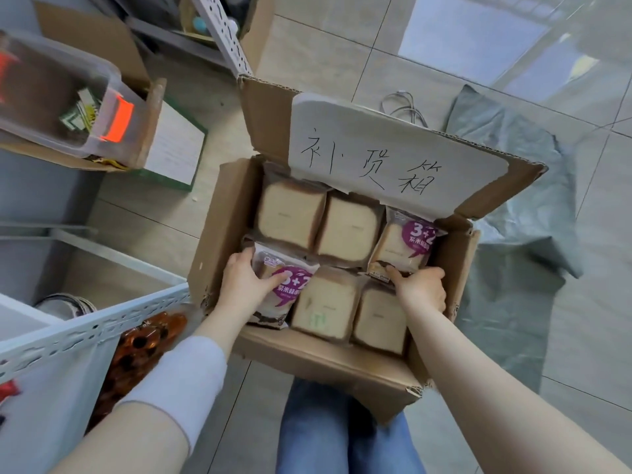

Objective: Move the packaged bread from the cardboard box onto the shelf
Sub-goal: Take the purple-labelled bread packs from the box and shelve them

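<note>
Right now I'm looking down into the open cardboard box [219, 234], which sits on the tiled floor [342, 46] just ahead of my knees in blue jeans [307, 432]. Six packs of bread lie flat inside it in two rows of three. My left hand [244, 282] is curled around the near-left bread pack [277, 295], the one with the purple label facing up, thumb across its top and fingers over its left edge. My right hand [422, 289] reaches in at the right side, fingers bent down onto the lower edge of the far-right bread pack [407, 244], which also shows a purple label; I cannot tell whether it has a real grip on it. The other four packs show plain pale slices through clear wrap. The far flap of the box stands up and carries a white sheet [376, 148] with handwritten characters. The white metal shelf [92, 326] runs along my left, with amber-wrapped goods [147, 340] lying under its rail. Further left stands a clear plastic bin [58, 97] with an orange latch, and a grey bag [519, 200] lies crumpled on the floor to the right of the box.
</note>
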